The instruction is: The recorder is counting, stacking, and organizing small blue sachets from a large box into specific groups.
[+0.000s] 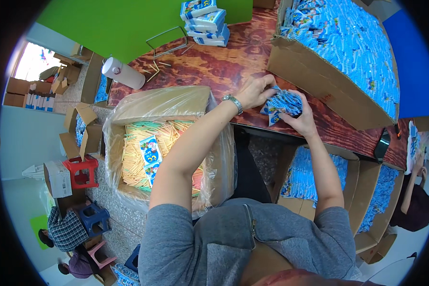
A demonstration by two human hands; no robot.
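Over the front edge of the reddish wooden table (209, 64), a bunch of small blue-and-white printed packets (286, 104) is gathered between my hands. My right hand (302, 118) wraps around the bunch from its right side, thumb in front. Fingers of my left hand (255, 90) are curled at the bunch's upper left corner, pinching its edge; a bracelet or watch sits on that wrist. To the left, a plastic-lined carton (200, 106) holds many thin yellow, green and pink sticks (133, 157), with printed packets (150, 151) lying on top.
A large carton (329, 95) heaped with blue packets stands at the right. Stacked packs (207, 26), a wire frame (169, 40) and a pale bottle (124, 74) are farther back. Below the table sits another carton of packets (310, 176). Stools and other people are at the sides.
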